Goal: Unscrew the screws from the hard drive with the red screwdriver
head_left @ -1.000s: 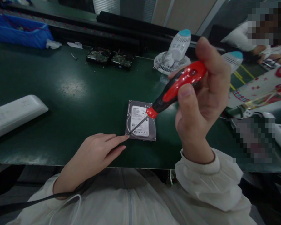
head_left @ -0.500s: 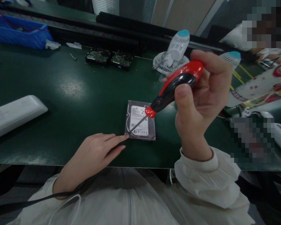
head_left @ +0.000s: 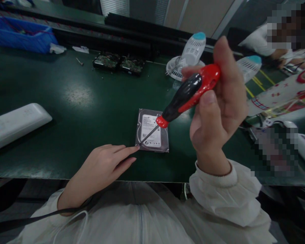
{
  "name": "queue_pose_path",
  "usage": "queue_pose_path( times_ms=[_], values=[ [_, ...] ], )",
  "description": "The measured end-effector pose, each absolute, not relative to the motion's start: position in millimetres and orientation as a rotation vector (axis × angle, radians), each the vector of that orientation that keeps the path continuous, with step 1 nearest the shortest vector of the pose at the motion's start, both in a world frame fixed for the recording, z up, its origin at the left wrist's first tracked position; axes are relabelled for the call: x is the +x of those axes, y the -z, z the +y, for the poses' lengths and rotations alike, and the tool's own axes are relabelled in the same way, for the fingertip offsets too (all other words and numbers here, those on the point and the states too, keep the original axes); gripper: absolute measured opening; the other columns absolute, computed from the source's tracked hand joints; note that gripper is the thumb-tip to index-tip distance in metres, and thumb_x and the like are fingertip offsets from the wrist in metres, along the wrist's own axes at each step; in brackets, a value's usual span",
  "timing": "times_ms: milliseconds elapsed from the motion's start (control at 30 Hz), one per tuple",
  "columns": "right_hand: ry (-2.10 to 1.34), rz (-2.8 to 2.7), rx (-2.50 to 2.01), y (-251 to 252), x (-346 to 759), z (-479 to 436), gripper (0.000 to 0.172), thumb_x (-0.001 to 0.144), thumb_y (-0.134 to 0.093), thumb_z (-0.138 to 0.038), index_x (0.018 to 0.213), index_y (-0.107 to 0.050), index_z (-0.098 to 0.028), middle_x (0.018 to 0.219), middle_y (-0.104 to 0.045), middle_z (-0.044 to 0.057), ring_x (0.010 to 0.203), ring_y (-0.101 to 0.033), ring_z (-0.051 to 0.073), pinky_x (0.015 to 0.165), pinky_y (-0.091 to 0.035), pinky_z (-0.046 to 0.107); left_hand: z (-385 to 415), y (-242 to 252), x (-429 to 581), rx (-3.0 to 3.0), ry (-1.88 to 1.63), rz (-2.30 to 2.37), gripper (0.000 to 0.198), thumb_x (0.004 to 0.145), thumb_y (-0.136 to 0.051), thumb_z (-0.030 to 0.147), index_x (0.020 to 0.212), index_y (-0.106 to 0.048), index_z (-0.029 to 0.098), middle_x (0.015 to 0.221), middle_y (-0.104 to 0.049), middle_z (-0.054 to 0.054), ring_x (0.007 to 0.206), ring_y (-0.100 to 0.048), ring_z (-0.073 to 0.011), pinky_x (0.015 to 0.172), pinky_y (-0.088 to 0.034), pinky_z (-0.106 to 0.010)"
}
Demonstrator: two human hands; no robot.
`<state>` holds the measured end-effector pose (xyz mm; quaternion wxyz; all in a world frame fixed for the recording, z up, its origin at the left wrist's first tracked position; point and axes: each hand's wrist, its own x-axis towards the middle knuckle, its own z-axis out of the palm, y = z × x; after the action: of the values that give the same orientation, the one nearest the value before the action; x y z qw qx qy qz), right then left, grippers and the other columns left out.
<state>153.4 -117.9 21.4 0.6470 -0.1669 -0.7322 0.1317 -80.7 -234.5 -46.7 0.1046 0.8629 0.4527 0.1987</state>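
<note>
The hard drive [head_left: 154,139] is lying flat on the green table [head_left: 104,108], in front of the person, and its white label is facing up. The right hand [head_left: 218,118] is gripping the red and black handle of a screwdriver [head_left: 184,95], with the thumb on the near side of it. The screwdriver is leaning over the hard drive, and its tip is reaching the drive's near left corner. The left hand [head_left: 103,164] is gripping nothing; its fingers are extending loosely, and the index fingertip is resting at this same corner, just beside the tip.

To the left of the hard drive, well apart, a long white case [head_left: 20,123] is lying. Beyond the hard drive and a little to the left, two dark units with circuit boards [head_left: 106,61] are lying side by side. Farther to the left behind it, a blue bin [head_left: 33,40] is standing. Beyond the hard drive to the right, a white device with a turquoise end [head_left: 194,49] is standing, partly hidden behind the right hand.
</note>
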Motion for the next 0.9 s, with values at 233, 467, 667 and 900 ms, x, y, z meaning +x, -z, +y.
queue_pose_path(
  times_ms=[233, 467, 667, 900],
  values=[
    [-0.254, -1.674, -0.408, -21.9, 155.5, -116.0, 0.044, 0.090, -0.052, -0.045, 0.132, -0.064, -0.040, 0.138, -0.063, -0.008, 0.118, -0.063, 0.018, 0.104, -0.057, 0.035, -233.6, 45.5, -79.7, 2.536, -0.563, 1.348, 0.035, 0.107, -0.047, 0.037, 0.129, -0.067, 0.020, 0.100, -0.076, -0.004, 0.080, -0.071, -0.0189, 0.069, -0.051, -0.032],
    [-0.207, -1.641, -0.465, -18.9, 155.7, -115.4, 0.041, 0.088, -0.056, -0.044, 0.128, -0.064, -0.037, 0.126, -0.064, -0.003, 0.117, -0.063, 0.020, 0.106, -0.056, 0.040, -233.9, 45.0, -79.7, 2.536, -0.572, 1.342, 0.034, 0.106, -0.048, 0.036, 0.129, -0.067, 0.020, 0.099, -0.076, -0.004, 0.081, -0.071, -0.0194, 0.068, -0.051, -0.033],
    [-0.298, -1.751, -0.349, -20.2, 155.0, -113.5, 0.051, 0.092, -0.042, -0.040, 0.142, -0.054, -0.040, 0.150, -0.054, -0.008, 0.120, -0.065, 0.019, 0.107, -0.056, 0.039, -233.6, 46.5, -79.5, 2.539, -0.577, 1.336, 0.034, 0.107, -0.047, 0.036, 0.130, -0.066, 0.020, 0.101, -0.076, -0.003, 0.081, -0.071, -0.0194, 0.069, -0.052, -0.034],
    [-0.274, -1.666, -0.333, -19.7, 155.8, -114.3, 0.043, 0.090, -0.056, -0.035, 0.132, -0.064, -0.033, 0.134, -0.065, -0.002, 0.122, -0.064, 0.017, 0.103, -0.058, 0.031, -234.2, 46.1, -79.8, 2.534, -0.545, 1.355, 0.036, 0.107, -0.046, 0.038, 0.130, -0.066, 0.021, 0.102, -0.077, -0.004, 0.081, -0.071, -0.0191, 0.069, -0.051, -0.033]
  ],
)
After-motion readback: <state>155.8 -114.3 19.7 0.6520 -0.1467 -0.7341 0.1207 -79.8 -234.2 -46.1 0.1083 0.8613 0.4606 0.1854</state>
